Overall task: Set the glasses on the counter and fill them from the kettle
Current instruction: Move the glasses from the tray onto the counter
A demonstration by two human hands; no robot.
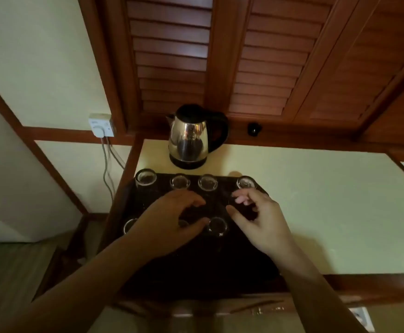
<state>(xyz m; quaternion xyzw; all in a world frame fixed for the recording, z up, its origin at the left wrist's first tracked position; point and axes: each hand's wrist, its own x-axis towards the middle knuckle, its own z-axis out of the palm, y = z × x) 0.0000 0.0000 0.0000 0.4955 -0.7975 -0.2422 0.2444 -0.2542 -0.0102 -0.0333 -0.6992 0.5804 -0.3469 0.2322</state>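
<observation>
Seen from above, a dark tray (pixel 239 255) of small glasses (pixel 207 182) sits on a pale tabletop (pixel 316 212), with a steel kettle (pixel 191 138) just behind. The left hand (pixel 169 219) and right hand (pixel 261 218) hover over the tray, each grip loosely curled, holding nothing.

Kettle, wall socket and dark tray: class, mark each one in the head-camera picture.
kettle (pixel 188 138), head view, on its shiny steel body.
wall socket (pixel 100 124), head view, on its white faceplate.
dark tray (pixel 203 263), head view, on the bare near part of its surface.
</observation>
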